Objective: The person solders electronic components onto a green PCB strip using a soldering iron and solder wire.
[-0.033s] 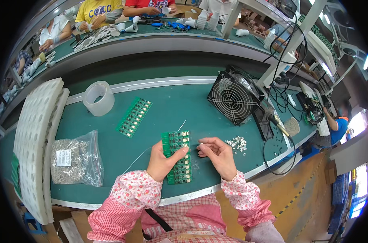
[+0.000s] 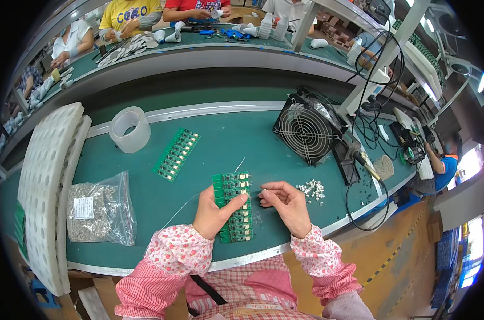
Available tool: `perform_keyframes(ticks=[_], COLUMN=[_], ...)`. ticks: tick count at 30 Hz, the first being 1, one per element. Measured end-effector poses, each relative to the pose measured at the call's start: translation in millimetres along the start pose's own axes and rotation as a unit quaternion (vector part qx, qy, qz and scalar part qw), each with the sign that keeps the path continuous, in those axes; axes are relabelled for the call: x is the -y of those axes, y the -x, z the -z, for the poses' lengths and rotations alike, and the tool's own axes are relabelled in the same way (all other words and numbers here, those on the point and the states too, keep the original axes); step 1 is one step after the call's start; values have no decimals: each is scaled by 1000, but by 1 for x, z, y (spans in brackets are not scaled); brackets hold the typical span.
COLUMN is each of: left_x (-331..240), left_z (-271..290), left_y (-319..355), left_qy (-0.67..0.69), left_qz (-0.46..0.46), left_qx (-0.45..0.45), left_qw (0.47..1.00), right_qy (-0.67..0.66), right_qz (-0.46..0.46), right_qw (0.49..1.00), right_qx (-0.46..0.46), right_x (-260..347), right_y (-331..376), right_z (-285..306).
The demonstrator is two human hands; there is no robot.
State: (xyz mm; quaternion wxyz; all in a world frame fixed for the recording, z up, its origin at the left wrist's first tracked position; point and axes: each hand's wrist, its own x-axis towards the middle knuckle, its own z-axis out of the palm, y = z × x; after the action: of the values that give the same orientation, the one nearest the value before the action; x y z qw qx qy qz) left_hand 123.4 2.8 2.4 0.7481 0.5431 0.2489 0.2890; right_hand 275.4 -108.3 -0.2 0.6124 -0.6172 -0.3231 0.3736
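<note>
Here, left hand (image 2: 212,212) grips the circuit strip (image 2: 234,207); right hand (image 2: 287,201) pinches something small near fan (image 2: 305,128).

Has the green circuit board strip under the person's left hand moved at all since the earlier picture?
No. The green circuit board strip lies at the same spot under the left hand, equally far from the fan and the tape roll.

A long green circuit-board strip (image 2: 234,208), lined with small dark parts, lies lengthwise just below the frame's centre on the green mat, its left edge under a thumb. A tiny component, too small to make out, sits pinched beside its upper right corner.
</note>
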Motion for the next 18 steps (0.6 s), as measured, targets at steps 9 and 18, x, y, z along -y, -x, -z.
perform_keyframes(ticks=[9,18], left_x=[3,3], left_z=[0,0], left_y=[-1,-1], left_qy=[-14,-27], left_qz=[-14,-21], left_qx=[-16,-24], left_qw=[1000,999], right_qy=[-74,-116], right_qz=[11,-30], right_qw=[997,993], right_qx=[-27,-15], right_x=[4,6], right_y=[-2,-4], right_z=[-14,-23])
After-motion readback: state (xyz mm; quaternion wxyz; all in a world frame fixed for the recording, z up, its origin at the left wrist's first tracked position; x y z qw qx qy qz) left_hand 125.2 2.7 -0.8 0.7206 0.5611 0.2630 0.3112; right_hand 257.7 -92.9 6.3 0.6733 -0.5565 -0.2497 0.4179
